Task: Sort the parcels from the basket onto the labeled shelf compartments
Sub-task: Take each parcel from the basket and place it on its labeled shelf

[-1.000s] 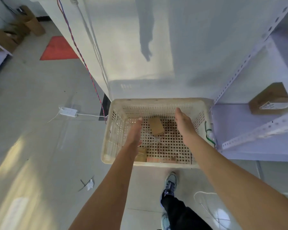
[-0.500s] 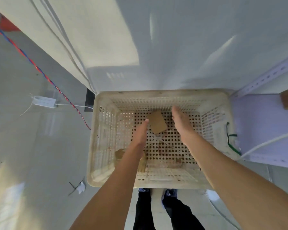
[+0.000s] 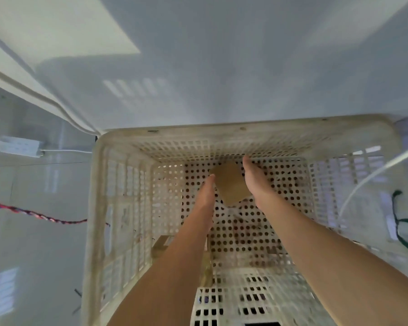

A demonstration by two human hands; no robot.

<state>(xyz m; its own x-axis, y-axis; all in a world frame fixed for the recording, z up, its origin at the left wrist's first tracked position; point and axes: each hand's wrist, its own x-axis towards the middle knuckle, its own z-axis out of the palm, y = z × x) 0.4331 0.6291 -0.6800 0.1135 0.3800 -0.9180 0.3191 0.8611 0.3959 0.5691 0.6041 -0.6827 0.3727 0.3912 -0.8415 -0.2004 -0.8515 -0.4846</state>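
A cream perforated plastic basket (image 3: pixel 236 135) fills the lower half of the head view. Inside it, on the holed floor, lies a small brown cardboard parcel (image 3: pixel 230 183). My left hand (image 3: pixel 206 194) reaches down on the parcel's left side with straight fingers, its tips at the parcel's edge. My right hand (image 3: pixel 254 178) lies along the parcel's right side, fingers straight. Whether either hand presses the parcel I cannot tell. Another brown parcel (image 3: pixel 159 247) sits near the basket's front left, mostly hidden by my left forearm.
A white wall rises right behind the basket. On the floor to the left lie a white power strip (image 3: pixel 18 147) and a red-and-blue twisted cable (image 3: pixel 40 216). A green strap (image 3: pixel 403 222) and a white cord (image 3: pixel 372 171) hang at the basket's right side.
The view has dropped closer over the basket, and the shelf has left the frame. Both hands have gone deeper and closed in on the two sides of the parcel.
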